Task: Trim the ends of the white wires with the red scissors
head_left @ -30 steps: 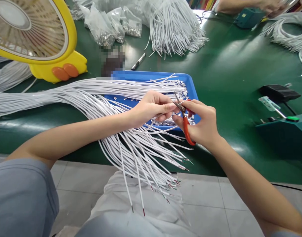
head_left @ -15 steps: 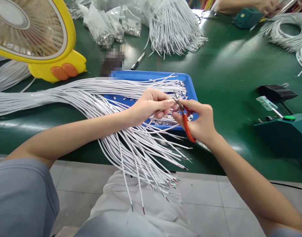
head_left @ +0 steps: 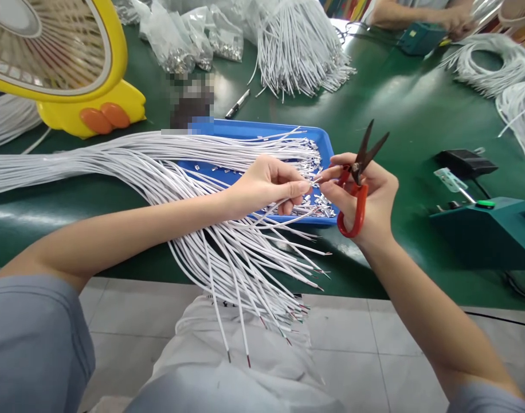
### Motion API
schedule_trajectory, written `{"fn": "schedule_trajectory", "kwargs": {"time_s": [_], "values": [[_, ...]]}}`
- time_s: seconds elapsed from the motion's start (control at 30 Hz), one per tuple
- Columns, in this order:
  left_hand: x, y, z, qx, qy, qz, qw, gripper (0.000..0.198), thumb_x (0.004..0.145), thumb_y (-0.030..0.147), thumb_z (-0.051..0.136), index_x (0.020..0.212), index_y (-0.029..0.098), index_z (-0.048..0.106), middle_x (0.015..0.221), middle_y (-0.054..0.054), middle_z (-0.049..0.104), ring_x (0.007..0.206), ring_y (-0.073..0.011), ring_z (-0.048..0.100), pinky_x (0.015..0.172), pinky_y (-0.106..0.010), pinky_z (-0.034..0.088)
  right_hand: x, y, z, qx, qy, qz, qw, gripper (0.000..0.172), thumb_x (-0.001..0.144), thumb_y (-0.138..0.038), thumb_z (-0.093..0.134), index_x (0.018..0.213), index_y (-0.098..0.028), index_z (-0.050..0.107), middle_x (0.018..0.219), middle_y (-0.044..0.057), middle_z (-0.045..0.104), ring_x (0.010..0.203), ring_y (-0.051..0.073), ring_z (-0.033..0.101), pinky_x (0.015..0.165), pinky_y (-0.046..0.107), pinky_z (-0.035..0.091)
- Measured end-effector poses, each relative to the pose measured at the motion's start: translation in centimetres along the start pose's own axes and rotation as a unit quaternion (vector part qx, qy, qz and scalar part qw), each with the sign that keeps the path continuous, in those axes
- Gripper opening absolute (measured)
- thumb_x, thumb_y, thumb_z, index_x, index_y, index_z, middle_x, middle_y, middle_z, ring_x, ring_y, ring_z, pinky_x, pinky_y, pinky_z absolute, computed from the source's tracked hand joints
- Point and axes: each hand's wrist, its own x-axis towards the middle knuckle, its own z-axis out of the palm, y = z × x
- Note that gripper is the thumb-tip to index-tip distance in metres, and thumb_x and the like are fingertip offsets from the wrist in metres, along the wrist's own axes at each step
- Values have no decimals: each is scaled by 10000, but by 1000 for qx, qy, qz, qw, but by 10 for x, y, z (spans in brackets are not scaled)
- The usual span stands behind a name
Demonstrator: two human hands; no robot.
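My left hand [head_left: 276,184] is closed in a pinch on a white cable [head_left: 283,202] near its stripped end, above a blue tray [head_left: 326,137]. My right hand [head_left: 369,201] has red-handled scissors [head_left: 357,189] hooked on its fingers, the dark blades spread and pointing up and away. Its thumb and fingertip come close to the cable end; whether they touch the thin wires cannot be made out. Beneath my left forearm, a fan of white cables [head_left: 241,264] hangs over the table edge with coloured wire tips. Small metal connectors [head_left: 320,206] lie in the tray beside more cables [head_left: 245,150].
A yellow fan [head_left: 90,112] stands at the left. Bags of metal parts [head_left: 180,54], a pen [head_left: 237,105] and a cable bundle [head_left: 301,51] lie at the back. A green machine [head_left: 494,229] sits right; another person's hand [head_left: 458,23] is far right, near coiled cables [head_left: 486,63].
My right hand has moved right, and the scissors have turned from the cable end to point upward with blades apart. My left hand keeps its pinch. The view has shifted slightly.
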Motion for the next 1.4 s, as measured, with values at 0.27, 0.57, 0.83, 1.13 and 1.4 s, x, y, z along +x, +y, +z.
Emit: {"fn": "schedule_trajectory", "kwargs": {"time_s": [0.27, 0.57, 0.83, 1.13, 1.4], "values": [[2, 0, 0, 32, -12, 14, 999, 427, 700, 483, 762, 692, 70, 652, 566, 1, 608, 486, -53, 580, 458, -157, 476, -3, -4, 0, -10, -5, -13, 1000, 293, 697, -269, 781, 973, -291, 683, 770, -37, 713, 683, 130, 663, 556, 273, 510], [1, -3, -1, 109, -14, 40, 993, 360, 759, 444, 725, 723, 88, 692, 599, -2, 612, 503, -36, 489, 478, -167, 394, -7, -6, 1, -91, 10, -45, 995, 255, 745, -326, 738, 977, -274, 644, 752, -9, 671, 640, 145, 627, 555, 318, 515], [0, 0, -2, 104, -54, 36, 992, 202, 838, 269, 664, 741, 94, 693, 645, -24, 662, 577, -48, 546, 545, -158, 411, -9, 1, 0, -82, 10, -47, 995, 288, 720, -343, 765, 976, -289, 642, 745, -16, 656, 629, 139, 602, 543, 309, 514], [-1, 6, -1, 72, -103, 5, 992, 353, 818, 384, 676, 603, 106, 641, 610, -24, 614, 561, -56, 510, 515, -168, 381, -10, 0, 1, -100, -7, -63, 993, 296, 729, -344, 749, 983, -302, 603, 718, -21, 633, 608, 147, 581, 579, 341, 518], [1, 3, 0, 47, -51, -47, 996, 409, 648, 456, 805, 715, 94, 625, 561, 30, 546, 438, -25, 422, 401, -163, 298, -8, -3, 3, -71, 15, -69, 995, 194, 798, -327, 685, 977, -299, 616, 765, -10, 670, 650, 152, 638, 582, 324, 516]]}}
